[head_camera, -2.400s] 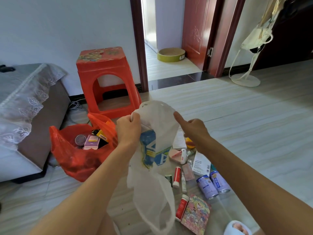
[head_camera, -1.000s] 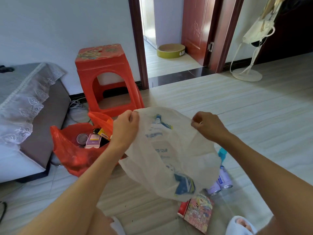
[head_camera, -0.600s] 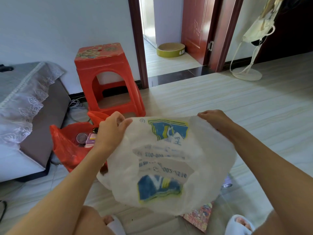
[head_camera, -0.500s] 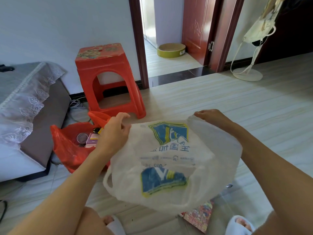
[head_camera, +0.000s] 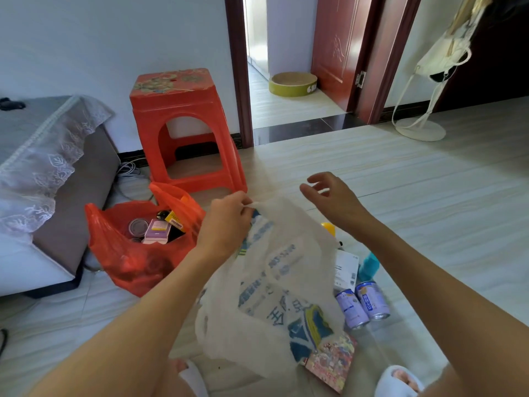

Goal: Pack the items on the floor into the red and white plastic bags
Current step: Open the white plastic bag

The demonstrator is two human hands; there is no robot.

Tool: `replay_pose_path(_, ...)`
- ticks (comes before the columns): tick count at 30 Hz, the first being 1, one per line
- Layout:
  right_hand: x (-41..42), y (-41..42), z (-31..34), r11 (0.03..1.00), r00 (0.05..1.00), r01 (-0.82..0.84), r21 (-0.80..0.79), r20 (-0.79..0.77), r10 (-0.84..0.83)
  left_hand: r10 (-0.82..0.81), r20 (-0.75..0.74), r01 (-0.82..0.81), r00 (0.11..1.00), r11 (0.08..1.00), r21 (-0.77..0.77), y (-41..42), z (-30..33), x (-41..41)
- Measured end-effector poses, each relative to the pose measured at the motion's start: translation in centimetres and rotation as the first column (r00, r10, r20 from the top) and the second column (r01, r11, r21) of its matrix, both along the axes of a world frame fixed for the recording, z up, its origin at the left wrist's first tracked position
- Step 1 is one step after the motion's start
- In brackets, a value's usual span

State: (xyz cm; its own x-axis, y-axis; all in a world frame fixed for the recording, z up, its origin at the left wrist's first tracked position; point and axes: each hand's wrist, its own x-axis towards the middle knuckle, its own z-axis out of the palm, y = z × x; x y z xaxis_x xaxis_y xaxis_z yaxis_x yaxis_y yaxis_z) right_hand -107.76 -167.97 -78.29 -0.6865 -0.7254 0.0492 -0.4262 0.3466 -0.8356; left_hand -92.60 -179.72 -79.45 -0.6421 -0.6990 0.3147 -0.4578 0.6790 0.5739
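The white plastic bag [head_camera: 272,285] is drooping over the floor items, hiding most beside two purple cans [head_camera: 362,306]. The left hand [head_camera: 226,224] is pinching its rim; the right hand [head_camera: 333,197] is hovering with fingers spread, holding nothing.

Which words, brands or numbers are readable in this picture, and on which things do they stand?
white plastic bag: blue printed characters and digits, crumpled and mirrored, not readable.
two purple cans: blue label, too blurred.
white box: small print and barcode, too small.
yellow box in the red plastic bag: too small.
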Motion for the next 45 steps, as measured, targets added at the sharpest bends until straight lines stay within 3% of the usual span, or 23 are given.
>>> replay_pose_path(3,0.8,0.2,-0.2,0.993,0.997,-0.082,-0.084,-0.01,0.081,0.184,-0.038,-0.177,0.982,0.974,0.139,-1.2,0.2,0.5)
replay_pose_path(5,2.0,0.6,-0.5,0.989,0.976,-0.145,-0.02,-0.167,0.139,0.219,-0.046,-0.206,0.975,0.958,0.2,-1.4,0.4,0.8)
replay_pose_path(7,3.3,0.7,-1.5,0.967,0.869,-0.153,0.204,-0.437,0.23,0.229,-0.067,-0.206,0.971,0.948,0.244,-1.2,0.8,1.0)
replay_pose_path(9,4.6,0.8,-2.7,0.932,0.721,-0.144,0.332,-0.61,0.329,0.215,-0.113,-0.174,0.97,0.941,0.29,-1.0,1.2,1.1)
replay_pose_path(12,5.6,0.7,-4.8,0.911,0.544,-0.122,0.393,-0.741,0.393,0.15,-0.177,-0.06,0.973,0.9,0.432,-0.4,2.0,1.5)
replay_pose_path(15,5.3,1.0,-5.9,0.885,0.509,-0.062,0.461,-0.749,0.425,0.14,-0.215,-0.002,0.966,0.843,0.538,0.1,2.8,1.8)
replay_pose_path(18,5.1,1.6,-5.6,0.803,0.547,-0.151,0.576,-0.628,0.553,0.177,-0.228,0.017,0.957,0.755,0.656,-0.1,3.3,2.1)
replay_pose_path(20,4.9,1.7,-4.8,0.791,0.607,-0.256,0.555,-0.545,0.579,0.224,-0.191,-0.019,0.956,0.695,0.719,-0.8,3.1,2.6)
replay_pose_path(23,4.3,1.7,-2.3,0.903,0.792,-0.321,0.284,-0.442,0.421,0.289,-0.131,-0.117,0.948,0.702,0.702,-2.3,2.4,3.6)
replay_pose_path(25,3.2,1.7,-0.5,0.978,0.971,-0.206,-0.02,-0.129,0.202,0.29,-0.086,-0.168,0.953,0.745,0.646,-2.9,2.1,4.3)
replay_pose_path(26,2.7,1.6,0.0,0.982,0.993,-0.057,-0.182,0.088,0.074,0.276,-0.059,-0.181,0.959,0.763,0.62,-3.1,1.9,4.5)
replay_pose_path(27,1.8,1.6,0.2,0.947,0.94,0.138,-0.291,0.34,-0.033,0.258,-0.045,-0.177,0.965,0.768,0.615,-3.3,1.8,4.6)
replay_pose_path(29,-0.2,1.6,0.2,0.844,0.654,0.442,-0.305,0.754,-0.07,0.229,-0.072,-0.116,0.971,0.709,0.696,-3.3,1.8,4.7)
replay_pose_path(31,-1.8,2.1,-0.2,0.845,0.405,0.503,-0.18,0.913,-0.046,0.21,-0.142,-0.017,0.967,0.612,0.79,-3.3,2.3,4.6)
replay_pose_path(34,-3.1,2.9,-0.7,0.886,0.242,0.457,-0.082,0.97,-0.036,0.224,-0.234,0.081,0.946,0.536,0.84,-3.4,3.0,4.7)
replay_pose_path(37,-3.5,3.1,-0.2,0.869,0.169,0.486,-0.098,0.985,0.016,0.004,-0.05,0.032,0.999,0.702,0.711,-3.3,2.6,4.9)
replay_pose_path(39,-3.2,2.8,0.4,0.862,0.127,0.488,-0.136,0.988,0.084,-0.198,0.124,0.092,0.972,0.812,0.577,-3.0,1.9,5.2)
replay_pose_path(42,-2.0,2.0,1.0,0.866,0.049,0.47,-0.171,0.985,0.168,-0.265,0.461,0.186,0.847,0.96,0.21,-2.3,0.8,5.1)
replay_pose_path(44,-1.1,1.3,1.4,0.877,0.017,0.45,-0.171,0.983,0.183,-0.162,0.585,0.267,0.795,0.959,-0.097,-1.3,0.0,4.4)
replay_pose_path(45,-0.6,1.0,1.6,0.881,0.011,0.442,-0.17,0.983,0.184,-0.137,0.559,0.291,0.818,0.936,-0.197,-0.8,-0.3,3.9)
